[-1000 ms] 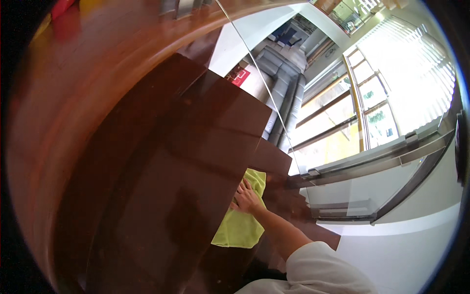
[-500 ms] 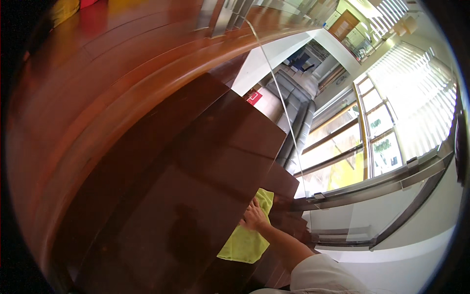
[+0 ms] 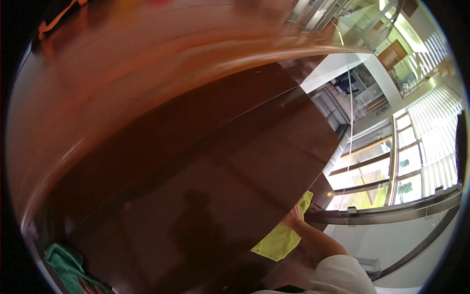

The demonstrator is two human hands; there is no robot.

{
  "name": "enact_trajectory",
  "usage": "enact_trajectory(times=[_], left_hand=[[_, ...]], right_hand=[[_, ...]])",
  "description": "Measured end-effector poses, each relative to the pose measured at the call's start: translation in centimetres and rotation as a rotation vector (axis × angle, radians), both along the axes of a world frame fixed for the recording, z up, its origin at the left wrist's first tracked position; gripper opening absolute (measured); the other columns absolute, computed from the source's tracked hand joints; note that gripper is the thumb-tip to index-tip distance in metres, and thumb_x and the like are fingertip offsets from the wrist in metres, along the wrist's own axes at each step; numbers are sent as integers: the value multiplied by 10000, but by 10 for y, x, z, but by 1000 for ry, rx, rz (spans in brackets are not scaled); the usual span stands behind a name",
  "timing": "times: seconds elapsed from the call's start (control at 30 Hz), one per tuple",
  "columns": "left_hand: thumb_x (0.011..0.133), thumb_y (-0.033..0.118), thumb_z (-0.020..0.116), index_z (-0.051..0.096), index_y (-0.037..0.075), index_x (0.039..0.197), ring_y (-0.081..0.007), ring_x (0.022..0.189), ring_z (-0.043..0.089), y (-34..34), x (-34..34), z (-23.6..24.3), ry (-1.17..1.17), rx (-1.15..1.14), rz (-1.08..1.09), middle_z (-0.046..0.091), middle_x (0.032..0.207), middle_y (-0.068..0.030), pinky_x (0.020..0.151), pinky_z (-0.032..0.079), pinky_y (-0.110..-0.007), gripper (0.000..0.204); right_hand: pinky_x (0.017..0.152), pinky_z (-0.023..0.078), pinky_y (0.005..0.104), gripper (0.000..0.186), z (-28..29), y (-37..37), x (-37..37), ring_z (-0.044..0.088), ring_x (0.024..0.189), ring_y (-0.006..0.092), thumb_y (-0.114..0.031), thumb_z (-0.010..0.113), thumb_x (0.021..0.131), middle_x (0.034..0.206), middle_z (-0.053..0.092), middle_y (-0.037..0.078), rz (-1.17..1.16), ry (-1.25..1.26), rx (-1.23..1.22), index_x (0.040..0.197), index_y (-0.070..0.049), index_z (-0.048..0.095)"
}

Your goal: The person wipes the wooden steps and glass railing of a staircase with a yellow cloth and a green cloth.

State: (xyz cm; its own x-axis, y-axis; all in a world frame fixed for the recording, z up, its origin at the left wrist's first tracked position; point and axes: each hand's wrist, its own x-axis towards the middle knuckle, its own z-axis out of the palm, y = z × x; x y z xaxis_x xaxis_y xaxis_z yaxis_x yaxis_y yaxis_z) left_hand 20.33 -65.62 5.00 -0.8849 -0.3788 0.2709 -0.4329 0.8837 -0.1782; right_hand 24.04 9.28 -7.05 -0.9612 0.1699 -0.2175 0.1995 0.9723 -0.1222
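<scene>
My right hand [image 3: 293, 215] grips a yellow-green cloth [image 3: 279, 242] at the front edge of a dark brown wooden stair tread [image 3: 235, 181]. The cloth drapes over that edge, and some fingers are hidden behind it and the hand. At the far lower left, my left hand [image 3: 87, 286] shows only in part, its fingers on a bunched dark green cloth [image 3: 66, 262] at the tread's end. A dark riser [image 3: 191, 105] stands behind the tread.
Above the riser runs a reddish wooden floor [image 3: 147, 59] with a rounded edge. A glass railing with a metal handrail [image 3: 391, 214] borders the stairs on the right. Beyond lie windows with blinds [image 3: 435, 132] and a room with a grey sofa [image 3: 329, 109] lower down.
My view has turned and shifted left, so the stairs and railing sit farther right. My left hand and the green cloth have come into view. My right hand stays on the yellow-green cloth.
</scene>
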Motion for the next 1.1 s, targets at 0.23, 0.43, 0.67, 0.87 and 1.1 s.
enact_trajectory(times=[0.23,0.43,0.67,0.87,1.1], left_hand=[[1005,431,274,364,165,1451,-344,1374,304,38,6,19,-63,22,49,314,1500,-138,1099,264,-514,527],[1002,311,325,351,144,1457,-346,1375,294,34,14,26,-3,127,-52,288,1513,-146,1105,243,-466,485],[1001,339,320,343,163,1467,-304,1402,263,44,12,24,13,205,0,265,1535,-103,1128,170,-451,499],[988,262,375,367,156,1449,-342,1362,327,39,16,16,43,128,-76,320,1499,-142,1097,271,-440,473],[951,309,474,402,162,1426,-354,1325,371,32,20,20,93,162,-1,344,1483,-153,1083,291,-454,502]], right_hand=[[1160,114,510,562,-11,10,5,317,1344,397,-281,578,681,1360,469,251,-11,40,-40,1101,88,628],[1147,149,532,661,-13,11,1,346,1310,411,-195,578,601,1367,458,229,94,66,56,1227,15,552],[1118,184,586,595,-36,44,12,385,1263,428,-208,582,635,1317,494,193,197,134,67,1219,-99,568],[1094,206,576,483,-13,44,6,398,1213,443,-241,595,709,1284,494,210,232,152,-68,1163,-77,582],[1103,214,543,570,21,21,-10,326,1256,454,-251,649,759,1336,387,254,335,168,2,1230,13,468]])
